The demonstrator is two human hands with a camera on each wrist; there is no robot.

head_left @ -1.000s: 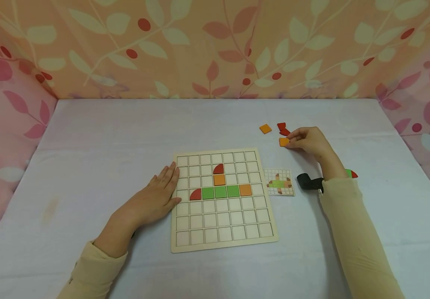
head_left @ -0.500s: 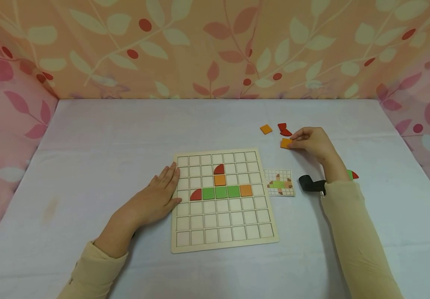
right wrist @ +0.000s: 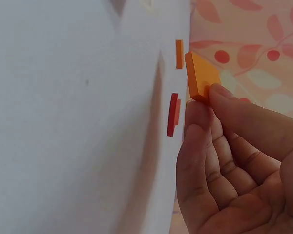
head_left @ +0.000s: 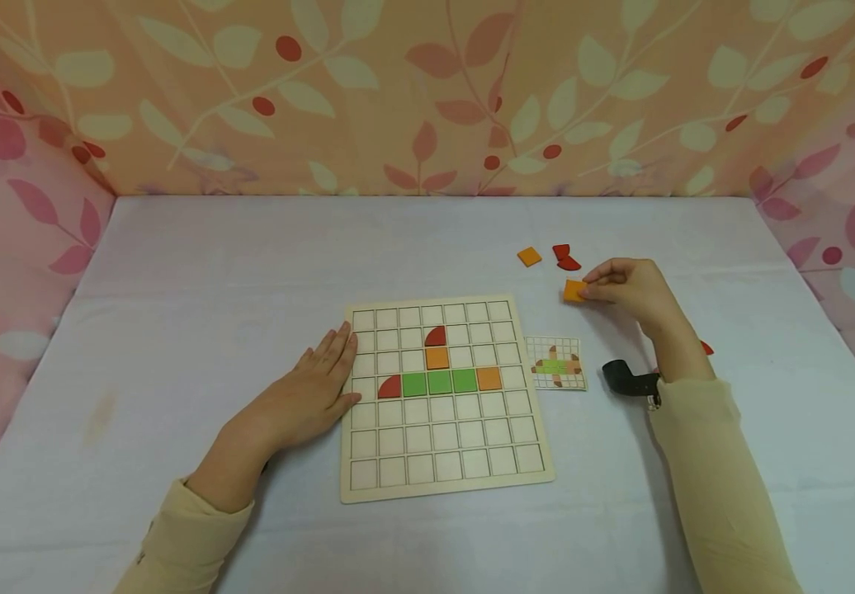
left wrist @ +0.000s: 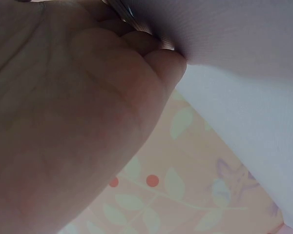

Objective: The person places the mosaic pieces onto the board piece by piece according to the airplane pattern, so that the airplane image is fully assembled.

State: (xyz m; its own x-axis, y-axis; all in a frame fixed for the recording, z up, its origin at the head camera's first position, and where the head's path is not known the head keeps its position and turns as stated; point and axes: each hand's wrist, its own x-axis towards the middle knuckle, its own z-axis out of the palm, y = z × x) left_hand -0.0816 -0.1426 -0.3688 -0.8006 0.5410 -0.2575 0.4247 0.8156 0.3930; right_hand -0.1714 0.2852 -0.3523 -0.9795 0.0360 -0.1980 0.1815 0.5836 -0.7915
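An orange square tile (head_left: 573,290) is pinched between the thumb and fingers of my right hand (head_left: 635,293); the right wrist view shows this orange tile (right wrist: 201,75) held off the table. My left hand (head_left: 301,396) lies with straight fingers on the left edge of a pale grid board (head_left: 446,488). On the board sit a row of green squares (head_left: 439,381), orange squares (head_left: 488,379) and red quarter-round tiles (head_left: 436,336). In the left wrist view, the left palm (left wrist: 78,122) fills much of the picture and the fingertips are partly hidden.
Another orange tile (head_left: 529,256) and red quarter-round pieces (head_left: 568,263) lie beyond the board. A small pattern card (head_left: 557,363) touches its right side. A red piece (head_left: 707,347) shows partly behind the right forearm. A black camera mount (head_left: 626,379) is on that wrist. Patterned cloth (head_left: 427,99) borders the table.
My right hand has shifted slightly right and toward me, carrying the orange tile away from the red pieces. The left hand and the board stay in place.
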